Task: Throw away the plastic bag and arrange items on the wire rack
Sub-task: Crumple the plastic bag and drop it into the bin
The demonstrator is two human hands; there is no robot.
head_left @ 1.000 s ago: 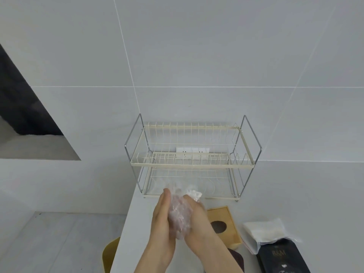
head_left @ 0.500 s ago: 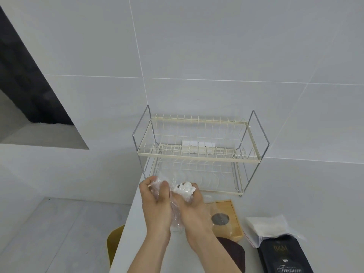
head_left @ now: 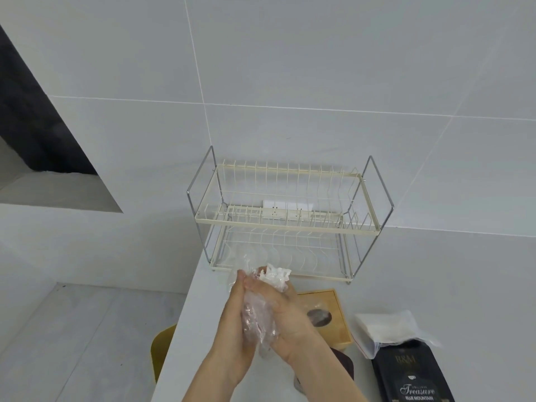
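Note:
A crumpled clear plastic bag (head_left: 262,311) is pressed between my two palms above the white counter. My left hand (head_left: 234,314) lies flat against its left side and my right hand (head_left: 285,310) cups it from the right; a white wad of the bag sticks out above the fingertips. The cream two-tier wire rack (head_left: 287,226) stands behind my hands against the tiled wall, both tiers bare. On the counter to the right lie a wooden box with an oval hole (head_left: 322,314), a white packet in clear wrap (head_left: 388,329) and a black coffee bag (head_left: 412,372).
The white counter (head_left: 185,343) ends in an edge at the left, with grey floor below. A yellow chair back (head_left: 162,352) pokes out beside that edge. A dark brown object (head_left: 345,364) lies half hidden under my right forearm. A wall socket (head_left: 287,210) shows behind the rack.
My hands went from gripping the bag with curled fingers to pressing it flat between the palms. The bag is squeezed more tightly and sits a little lower.

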